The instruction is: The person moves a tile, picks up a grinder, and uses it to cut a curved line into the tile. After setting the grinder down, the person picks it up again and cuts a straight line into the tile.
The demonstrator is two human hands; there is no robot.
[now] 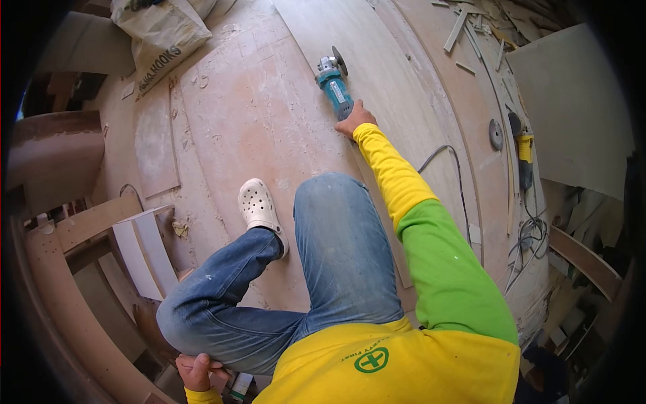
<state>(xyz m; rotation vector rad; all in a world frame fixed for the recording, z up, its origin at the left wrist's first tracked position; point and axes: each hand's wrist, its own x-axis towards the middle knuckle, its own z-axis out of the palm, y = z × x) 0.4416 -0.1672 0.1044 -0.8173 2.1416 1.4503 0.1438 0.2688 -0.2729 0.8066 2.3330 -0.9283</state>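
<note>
My right hand (pixel 355 119), at the end of a stretched arm, is wrapped round the rear body of a teal angle grinder (pixel 334 91). The grinder's dark disc (pixel 340 60) points away from me, over a long pale board (pixel 363 40) on the floor. Down at the lower left, my left hand (pixel 196 372) is against the underside of my bent leg. Its thumb and fingers show partly apart, with no object visible in them; some of the fingers are hidden by the leg.
A white sack (pixel 161 40) lies at the upper left. Wooden frames (pixel 70 232) stand at the left. On the right are a yellow and black power tool (pixel 525 158), a loose disc (pixel 496 135), tangled cords (pixel 531 236) and wood scraps (pixel 456 30). A dark cord (pixel 461 161) crosses the pale board.
</note>
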